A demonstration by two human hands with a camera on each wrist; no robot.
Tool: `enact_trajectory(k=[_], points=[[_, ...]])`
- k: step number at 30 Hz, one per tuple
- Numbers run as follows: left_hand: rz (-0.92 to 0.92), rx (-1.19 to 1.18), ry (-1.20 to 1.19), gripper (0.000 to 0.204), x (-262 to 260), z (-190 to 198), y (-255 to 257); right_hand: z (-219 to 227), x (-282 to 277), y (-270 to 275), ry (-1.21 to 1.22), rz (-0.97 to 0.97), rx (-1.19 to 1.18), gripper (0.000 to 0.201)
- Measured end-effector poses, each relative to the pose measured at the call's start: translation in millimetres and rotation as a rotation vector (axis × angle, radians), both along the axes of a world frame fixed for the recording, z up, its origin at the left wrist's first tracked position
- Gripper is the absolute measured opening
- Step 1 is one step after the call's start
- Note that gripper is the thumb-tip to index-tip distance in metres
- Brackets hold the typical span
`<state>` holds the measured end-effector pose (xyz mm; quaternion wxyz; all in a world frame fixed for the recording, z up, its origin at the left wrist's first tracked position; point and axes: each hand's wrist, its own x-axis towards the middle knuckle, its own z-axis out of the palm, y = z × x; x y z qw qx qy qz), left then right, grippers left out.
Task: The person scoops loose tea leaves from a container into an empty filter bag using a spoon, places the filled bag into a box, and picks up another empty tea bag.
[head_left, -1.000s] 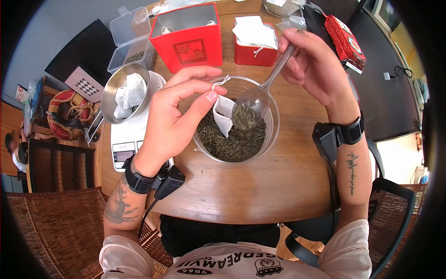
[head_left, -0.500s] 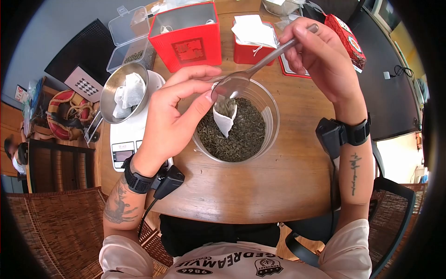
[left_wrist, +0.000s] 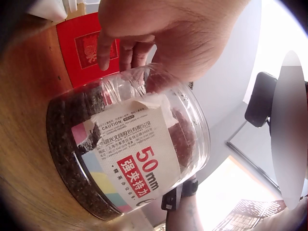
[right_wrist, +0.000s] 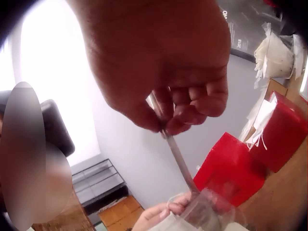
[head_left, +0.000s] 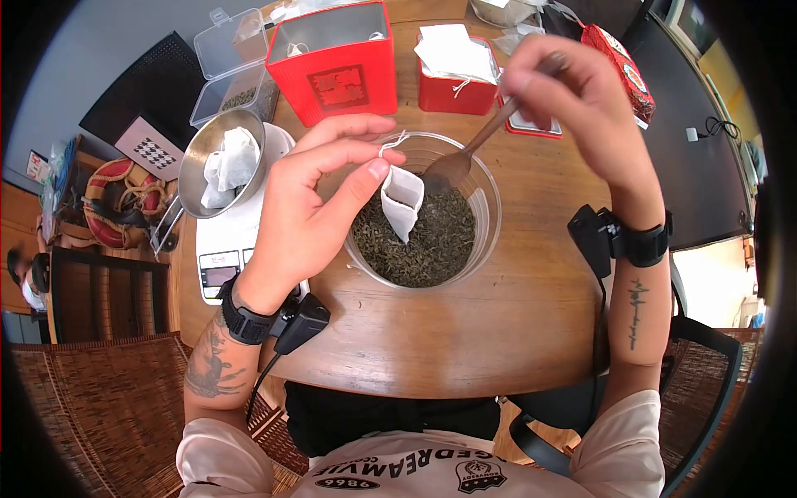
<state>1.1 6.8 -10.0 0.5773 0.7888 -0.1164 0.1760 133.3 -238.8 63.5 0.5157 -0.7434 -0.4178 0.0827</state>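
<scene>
My left hand [head_left: 320, 195] pinches the top edge of a small white tea bag [head_left: 402, 207] between thumb and fingers, its mouth open and its string by the fingertips. The bag hangs over a clear plastic tub [head_left: 496, 217] of dry green tea leaves [head_left: 427, 261]. My right hand [head_left: 573, 108] grips the handle of a spoon [head_left: 452, 168], whose bowl dips toward the leaves just right of the bag. In the left wrist view the tub [left_wrist: 130, 154] carries a torn printed label. Seen from the right wrist, the spoon handle [right_wrist: 179, 161] runs down from the curled fingers.
A metal pan [head_left: 193, 166] of filled tea bags sits on a white scale [head_left: 217, 241] at left. Behind the tub stand a tall red box [head_left: 332, 75] and a smaller red box [head_left: 452, 98] stacked with white bags. A red packet [head_left: 616, 70] lies at far right.
The spoon carried leaves to the bag, tipped over its mouth, then moved back right and down toward the leaves. My left hand and the bag have stayed nearly in place.
</scene>
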Motion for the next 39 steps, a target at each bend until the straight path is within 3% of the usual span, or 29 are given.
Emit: enact_trajectory(k=[2,4,9,11,17,26,39], points=[[0.002,0.009,-0.004,0.016,0.0,0.4,-0.2,-5.6,-8.7,7.7,-0.031,0.032,-0.039,0.011],[0.007,0.019,-0.008,0.016,0.1,0.0,0.3,-13.9,-10.7,12.1,-0.032,0.096,-0.184,0.021],[-0.023,0.129,-0.040,0.016,0.1,0.7,4.0,-16.2,-5.3,14.1,0.119,0.121,-0.213,0.020],[-0.020,0.115,-0.024,0.017,-0.7,1.5,3.3,-15.9,-2.7,13.2,0.154,0.129,-0.098,0.026],[-0.014,0.080,-0.021,0.016,-0.2,2.1,0.2,-26.5,5.3,12.8,0.287,0.142,-0.129,0.036],[0.004,0.041,-0.007,0.015,0.1,0.9,-0.8,-40.9,9.9,17.4,0.543,0.268,-0.065,0.038],[-0.003,0.028,0.003,0.015,-0.1,-0.2,0.3,-47.5,24.5,9.5,0.830,0.250,0.085,0.038]])
